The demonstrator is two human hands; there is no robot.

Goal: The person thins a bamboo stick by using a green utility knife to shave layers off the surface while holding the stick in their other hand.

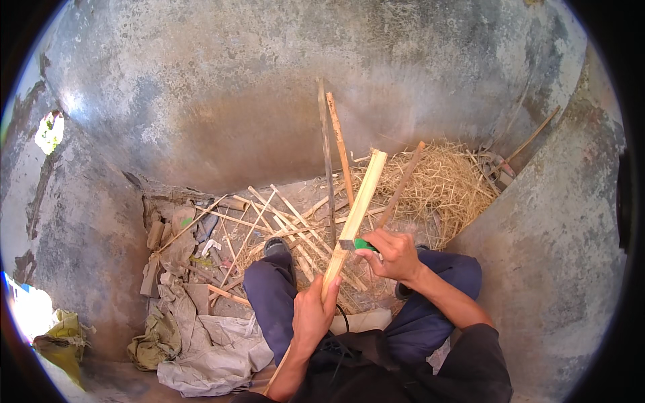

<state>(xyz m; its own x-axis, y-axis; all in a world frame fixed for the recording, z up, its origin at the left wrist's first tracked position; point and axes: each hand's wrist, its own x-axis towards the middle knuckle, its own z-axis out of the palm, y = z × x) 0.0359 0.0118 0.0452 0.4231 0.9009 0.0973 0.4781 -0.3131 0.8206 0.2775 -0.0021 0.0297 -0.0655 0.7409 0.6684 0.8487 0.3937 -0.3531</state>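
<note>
The pale wooden strip [363, 196] slants through the centre of the frame, with the green-handled blade [363, 245] set across it. This cut probably wants a steady strip, a shallow edge and even pressure, kept clear of the lower grip. The left hand [311, 319], lower centre, has its fingers clamped round the strip; the right hand [393, 255], right of centre, has its fingers curled tightly on the tool, reaching in from the lower right.

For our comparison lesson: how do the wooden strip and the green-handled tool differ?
The wooden strip is pale yellow; the green-handled tool shows bright green. The strip is long, the tool much shorter. The left hand grips the strip, the right hand the tool. Both are hand-held.
</note>
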